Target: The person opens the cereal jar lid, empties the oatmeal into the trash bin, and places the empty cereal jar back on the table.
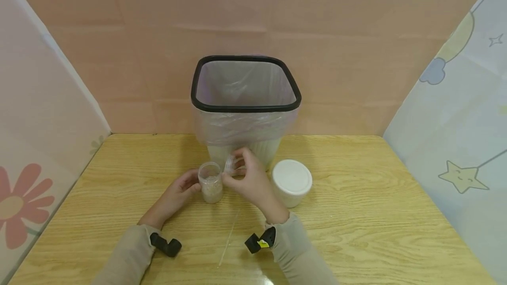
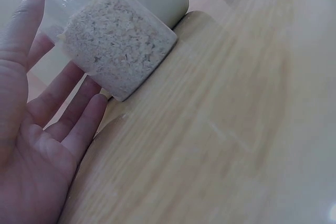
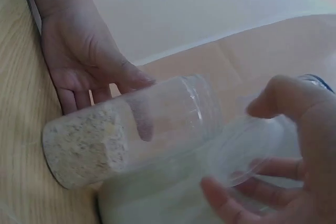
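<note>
A clear jar (image 1: pixel 211 187) stands upright on the table, about half filled with pale flaky bits (image 2: pixel 113 43). Its mouth is uncovered. My left hand (image 1: pixel 178 197) holds it from the left, with the thumb along one side and a finger showing through the clear wall in the right wrist view. Just right of the jar's mouth, my right hand (image 1: pixel 253 184) grips a clear round lid (image 3: pixel 236 148) by its edge, tilted on its side. On the table between my forearms lies a thin pale stick (image 1: pixel 228 241).
Behind my hands stands a bin with a black rim (image 1: pixel 245 109) and a clear bag (image 1: pixel 237 122) folded over its edge. Right of my right hand is a white lidded tub (image 1: pixel 292 178). Cloth walls (image 1: pixel 336 65) surround the wooden table (image 1: pixel 356 214).
</note>
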{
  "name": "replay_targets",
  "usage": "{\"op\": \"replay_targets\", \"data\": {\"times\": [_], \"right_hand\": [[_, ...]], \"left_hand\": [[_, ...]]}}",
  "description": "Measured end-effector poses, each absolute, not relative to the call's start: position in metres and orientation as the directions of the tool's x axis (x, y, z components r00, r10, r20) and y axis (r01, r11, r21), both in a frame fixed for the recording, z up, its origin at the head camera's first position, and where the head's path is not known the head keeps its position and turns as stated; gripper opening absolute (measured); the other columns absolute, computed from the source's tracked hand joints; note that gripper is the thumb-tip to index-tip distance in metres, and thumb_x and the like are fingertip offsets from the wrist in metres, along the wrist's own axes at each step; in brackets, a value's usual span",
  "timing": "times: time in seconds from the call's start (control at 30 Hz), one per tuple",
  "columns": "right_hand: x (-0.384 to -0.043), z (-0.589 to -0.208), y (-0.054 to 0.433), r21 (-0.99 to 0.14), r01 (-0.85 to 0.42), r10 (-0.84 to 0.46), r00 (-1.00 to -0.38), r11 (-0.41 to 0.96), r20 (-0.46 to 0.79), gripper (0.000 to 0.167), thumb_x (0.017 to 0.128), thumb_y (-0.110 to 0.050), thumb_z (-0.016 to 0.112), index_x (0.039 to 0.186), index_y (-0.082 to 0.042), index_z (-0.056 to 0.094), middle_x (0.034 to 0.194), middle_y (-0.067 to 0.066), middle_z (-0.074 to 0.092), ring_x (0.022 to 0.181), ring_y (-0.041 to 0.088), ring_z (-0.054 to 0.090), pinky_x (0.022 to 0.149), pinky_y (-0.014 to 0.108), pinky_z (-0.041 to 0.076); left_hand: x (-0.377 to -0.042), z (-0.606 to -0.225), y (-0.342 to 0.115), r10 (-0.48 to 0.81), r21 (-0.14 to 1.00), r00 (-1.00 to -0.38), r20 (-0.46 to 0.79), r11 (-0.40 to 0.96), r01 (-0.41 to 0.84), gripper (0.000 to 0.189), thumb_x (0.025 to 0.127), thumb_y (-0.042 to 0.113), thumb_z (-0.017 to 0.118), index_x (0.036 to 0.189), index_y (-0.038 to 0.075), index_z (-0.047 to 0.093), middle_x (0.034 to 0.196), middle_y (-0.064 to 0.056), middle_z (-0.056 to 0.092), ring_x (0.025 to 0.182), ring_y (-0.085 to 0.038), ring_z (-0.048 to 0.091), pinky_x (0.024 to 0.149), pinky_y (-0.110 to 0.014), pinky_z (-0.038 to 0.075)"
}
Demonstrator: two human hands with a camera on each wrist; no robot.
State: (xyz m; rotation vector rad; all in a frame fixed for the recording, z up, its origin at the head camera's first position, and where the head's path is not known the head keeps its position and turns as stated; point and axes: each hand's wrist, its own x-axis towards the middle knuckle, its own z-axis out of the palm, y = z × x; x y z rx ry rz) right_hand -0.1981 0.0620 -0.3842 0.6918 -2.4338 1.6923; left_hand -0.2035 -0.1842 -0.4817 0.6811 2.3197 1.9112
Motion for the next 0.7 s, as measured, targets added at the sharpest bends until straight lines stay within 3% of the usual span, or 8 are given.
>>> {"op": "replay_targets", "data": {"times": [0.13,0.33,0.5,0.7], "right_hand": [[-0.1947,-0.3781,0.0639,-0.765,-0.412,-0.325,-0.904,0.496,0.276,0.046,0.078,-0.017,0.074,0.117,-0.001,0.056,0.108,0.011,0.057,0.093,0.027,0.060,0.080,0.040,0.058],[-0.1926,-0.3756,0.0659,-0.621,-0.405,-0.359,-0.910,0.671,0.205,0.046,0.076,-0.019,0.077,0.115,-0.002,0.058,0.112,0.015,0.059,0.101,0.033,0.061,0.088,0.046,0.056],[-0.1933,-0.3792,0.0669,-0.504,-0.422,-0.409,-0.901,0.754,0.144,0.042,0.077,-0.019,0.078,0.114,-0.006,0.062,0.113,0.013,0.060,0.101,0.032,0.063,0.084,0.047,0.057],[-0.1928,-0.3817,0.0678,-0.472,-0.410,-0.421,-0.903,0.781,0.088,0.043,0.079,-0.021,0.083,0.116,-0.007,0.065,0.118,0.013,0.060,0.106,0.032,0.062,0.087,0.049,0.056]], "left_hand": [[-0.2041,-0.4822,-0.1842,0.368,0.943,-0.900,0.234,0.137,0.302,0.043,0.104,0.012,0.056,0.142,-0.006,0.047,0.141,-0.029,0.051,0.122,0.003,0.052,0.099,-0.015,0.046],[-0.2042,-0.4820,-0.1844,0.368,0.944,-0.901,0.228,0.143,0.297,0.043,0.105,0.012,0.056,0.143,-0.005,0.048,0.142,-0.027,0.050,0.123,0.004,0.050,0.100,-0.014,0.044],[-0.2039,-0.4821,-0.1847,0.371,0.945,-0.900,0.228,0.137,0.295,0.043,0.105,0.012,0.055,0.143,-0.005,0.047,0.143,-0.029,0.050,0.123,0.004,0.050,0.100,-0.014,0.043],[-0.2041,-0.4822,-0.1850,0.370,0.946,-0.900,0.230,0.133,0.296,0.042,0.105,0.012,0.056,0.142,-0.006,0.047,0.142,-0.027,0.050,0.123,0.003,0.051,0.100,-0.014,0.044]]}}
